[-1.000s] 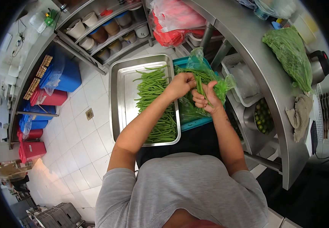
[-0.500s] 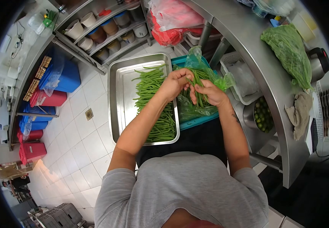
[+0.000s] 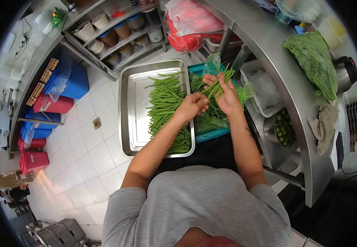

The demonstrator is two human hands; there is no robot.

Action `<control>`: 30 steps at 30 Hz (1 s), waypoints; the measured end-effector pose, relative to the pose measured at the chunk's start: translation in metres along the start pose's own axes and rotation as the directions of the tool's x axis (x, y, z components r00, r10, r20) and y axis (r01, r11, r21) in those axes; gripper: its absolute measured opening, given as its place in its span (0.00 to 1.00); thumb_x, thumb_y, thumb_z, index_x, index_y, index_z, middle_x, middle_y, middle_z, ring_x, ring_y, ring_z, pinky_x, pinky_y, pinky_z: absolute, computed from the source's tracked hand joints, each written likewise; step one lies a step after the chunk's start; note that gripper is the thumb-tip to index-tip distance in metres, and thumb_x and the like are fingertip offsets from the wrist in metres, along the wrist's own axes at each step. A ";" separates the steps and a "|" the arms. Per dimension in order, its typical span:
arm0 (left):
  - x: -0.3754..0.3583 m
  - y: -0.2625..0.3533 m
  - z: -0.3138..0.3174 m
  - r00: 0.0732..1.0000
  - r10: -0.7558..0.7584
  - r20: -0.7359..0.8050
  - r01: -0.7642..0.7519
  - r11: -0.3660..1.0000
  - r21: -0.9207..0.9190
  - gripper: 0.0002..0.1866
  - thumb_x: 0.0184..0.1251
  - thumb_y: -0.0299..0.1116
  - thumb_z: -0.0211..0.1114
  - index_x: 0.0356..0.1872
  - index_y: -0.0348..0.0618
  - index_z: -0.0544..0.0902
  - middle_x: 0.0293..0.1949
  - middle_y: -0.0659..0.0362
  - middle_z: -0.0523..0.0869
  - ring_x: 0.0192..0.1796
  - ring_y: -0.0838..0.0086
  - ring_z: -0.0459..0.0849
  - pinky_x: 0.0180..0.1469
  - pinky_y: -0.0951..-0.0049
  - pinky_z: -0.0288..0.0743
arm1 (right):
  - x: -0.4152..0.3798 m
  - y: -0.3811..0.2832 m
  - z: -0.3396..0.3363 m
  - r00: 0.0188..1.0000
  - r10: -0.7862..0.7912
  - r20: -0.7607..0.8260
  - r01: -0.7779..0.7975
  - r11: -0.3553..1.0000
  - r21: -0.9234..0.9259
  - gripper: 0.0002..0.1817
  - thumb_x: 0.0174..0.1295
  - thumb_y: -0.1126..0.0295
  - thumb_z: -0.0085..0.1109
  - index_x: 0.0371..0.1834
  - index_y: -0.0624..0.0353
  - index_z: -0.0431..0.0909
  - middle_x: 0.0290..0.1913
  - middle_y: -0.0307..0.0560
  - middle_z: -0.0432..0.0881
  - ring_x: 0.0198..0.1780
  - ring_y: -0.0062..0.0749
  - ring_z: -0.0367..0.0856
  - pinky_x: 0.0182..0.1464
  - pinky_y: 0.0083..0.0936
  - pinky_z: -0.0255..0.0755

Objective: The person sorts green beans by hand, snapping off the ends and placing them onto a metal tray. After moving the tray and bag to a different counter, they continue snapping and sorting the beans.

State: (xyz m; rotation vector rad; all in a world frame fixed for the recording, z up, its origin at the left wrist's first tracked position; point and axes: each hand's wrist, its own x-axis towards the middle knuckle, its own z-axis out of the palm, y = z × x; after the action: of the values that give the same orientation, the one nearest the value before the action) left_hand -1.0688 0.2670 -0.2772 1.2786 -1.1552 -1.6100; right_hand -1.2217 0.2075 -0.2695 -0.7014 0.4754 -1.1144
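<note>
A bunch of green beans (image 3: 218, 87) lies across my right hand (image 3: 228, 98), the thumb over it and the fingers curled behind. Fingers pinched together, my left hand (image 3: 191, 108) touches the lower end of that bunch. Both hands are over the edge between a steel tray and a teal crate. The steel tray (image 3: 134, 119) holds a long pile of green beans (image 3: 164, 99) along its right half. More beans and green plastic bagging (image 3: 211, 123) fill the teal crate (image 3: 211, 134).
A steel counter (image 3: 269, 45) curves along the right, bearing a bag of greens (image 3: 314, 61) and a cloth (image 3: 325, 123). Beneath it are a white basket (image 3: 269, 109) and a pot of green fruit (image 3: 285, 129). Shelves with tubs (image 3: 120, 31) stand ahead; blue bins (image 3: 73, 80) are left.
My right hand has turned palm up and raised the bunch, now tilted up to the right. My left hand has moved down to its lower end. More beans in the crate show.
</note>
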 end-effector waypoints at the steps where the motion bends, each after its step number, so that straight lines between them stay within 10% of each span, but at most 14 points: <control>1: 0.000 -0.002 0.002 1.000 0.028 -0.001 -0.028 0.999 -0.020 0.11 0.68 0.37 0.59 0.35 0.39 0.79 0.28 0.64 0.81 0.29 0.83 0.76 0.31 0.80 0.68 | 0.000 0.001 0.002 1.000 -0.007 -0.006 0.007 1.000 0.006 0.09 0.72 0.62 0.44 0.46 0.55 0.66 0.53 0.59 0.76 0.55 0.43 0.77 0.53 0.36 0.72; 2: 0.005 -0.009 0.004 0.998 0.027 -0.058 -0.029 0.999 -0.037 0.08 0.65 0.33 0.60 0.32 0.39 0.78 0.26 0.60 0.81 0.26 0.73 0.78 0.30 0.74 0.71 | 0.000 0.002 0.004 1.000 -0.016 -0.011 0.016 1.000 0.012 0.09 0.72 0.63 0.44 0.46 0.56 0.65 0.52 0.59 0.77 0.54 0.43 0.77 0.52 0.36 0.72; 5: 0.012 -0.011 0.010 0.863 0.425 -0.273 -0.112 0.689 0.716 0.05 0.60 0.27 0.60 0.32 0.36 0.77 0.28 0.51 0.80 0.28 0.60 0.80 0.32 0.63 0.74 | -0.007 0.006 0.013 0.995 -0.098 -0.031 0.090 0.974 -0.207 0.09 0.72 0.64 0.44 0.47 0.57 0.64 0.52 0.59 0.76 0.56 0.43 0.76 0.54 0.37 0.72; 8: 0.035 -0.038 0.013 0.774 0.619 -0.135 -0.112 0.344 0.932 0.07 0.56 0.24 0.60 0.35 0.34 0.75 0.34 0.42 0.79 0.36 0.47 0.79 0.37 0.55 0.74 | -0.019 0.011 0.036 0.985 -0.170 -0.030 0.149 0.924 -0.353 0.10 0.72 0.64 0.43 0.47 0.59 0.63 0.53 0.61 0.75 0.56 0.43 0.75 0.54 0.35 0.73; 11: 0.042 -0.029 -0.006 0.847 0.514 -0.139 -0.237 0.598 0.766 0.14 0.54 0.28 0.63 0.40 0.32 0.73 0.39 0.40 0.76 0.41 0.47 0.79 0.38 0.56 0.74 | -0.010 -0.001 0.018 0.981 -0.139 -0.138 0.118 0.981 -0.151 0.10 0.73 0.64 0.41 0.47 0.60 0.62 0.55 0.62 0.74 0.58 0.44 0.74 0.55 0.35 0.73; 12: 0.044 -0.023 -0.010 0.828 0.541 -0.149 -0.338 0.692 0.638 0.15 0.55 0.32 0.67 0.38 0.34 0.75 0.32 0.47 0.81 0.31 0.62 0.81 0.35 0.65 0.73 | -0.008 -0.001 0.007 0.980 -0.119 -0.157 0.101 0.987 -0.122 0.08 0.73 0.65 0.41 0.46 0.58 0.62 0.56 0.65 0.73 0.60 0.48 0.73 0.57 0.37 0.71; 16: 0.017 0.030 -0.004 0.967 0.251 -0.045 -0.195 0.842 0.502 0.12 0.59 0.34 0.68 0.33 0.37 0.77 0.23 0.63 0.75 0.27 0.79 0.72 0.31 0.74 0.68 | -0.008 0.001 0.006 0.984 -0.113 -0.141 0.098 0.989 -0.114 0.10 0.73 0.64 0.42 0.47 0.58 0.62 0.57 0.65 0.72 0.61 0.48 0.72 0.58 0.38 0.70; 19: 0.027 0.024 -0.006 0.964 0.242 -0.112 -0.205 0.941 0.271 0.11 0.59 0.33 0.67 0.33 0.35 0.77 0.23 0.59 0.78 0.27 0.73 0.75 0.31 0.71 0.68 | -0.008 0.007 0.013 0.988 -0.108 -0.107 0.098 0.990 -0.099 0.10 0.73 0.64 0.43 0.47 0.58 0.62 0.58 0.64 0.72 0.61 0.47 0.72 0.59 0.37 0.69; 25: 0.032 0.020 0.000 0.722 0.691 0.041 -0.468 0.444 0.764 0.07 0.54 0.24 0.62 0.34 0.34 0.77 0.32 0.44 0.82 0.33 0.49 0.81 0.37 0.59 0.74 | -0.015 0.010 0.016 0.968 -0.159 -0.196 0.056 0.894 -0.445 0.08 0.72 0.66 0.44 0.46 0.59 0.63 0.57 0.59 0.73 0.51 0.34 0.75 0.56 0.31 0.67; 30: 0.044 0.010 0.000 0.883 0.428 -0.192 -0.011 0.429 0.903 0.11 0.50 0.19 0.59 0.38 0.34 0.77 0.35 0.44 0.79 0.40 0.48 0.79 0.43 0.56 0.74 | -0.015 0.019 0.027 0.952 -0.287 -0.107 0.213 0.870 -0.444 0.09 0.73 0.65 0.42 0.45 0.59 0.65 0.56 0.57 0.75 0.53 0.32 0.74 0.58 0.31 0.65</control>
State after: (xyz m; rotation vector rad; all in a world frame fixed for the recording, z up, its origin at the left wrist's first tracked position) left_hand -1.0779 0.2230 -0.2799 1.8588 -1.8939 -0.3622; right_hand -1.1976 0.2338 -0.2646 -1.0824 0.8084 -1.3383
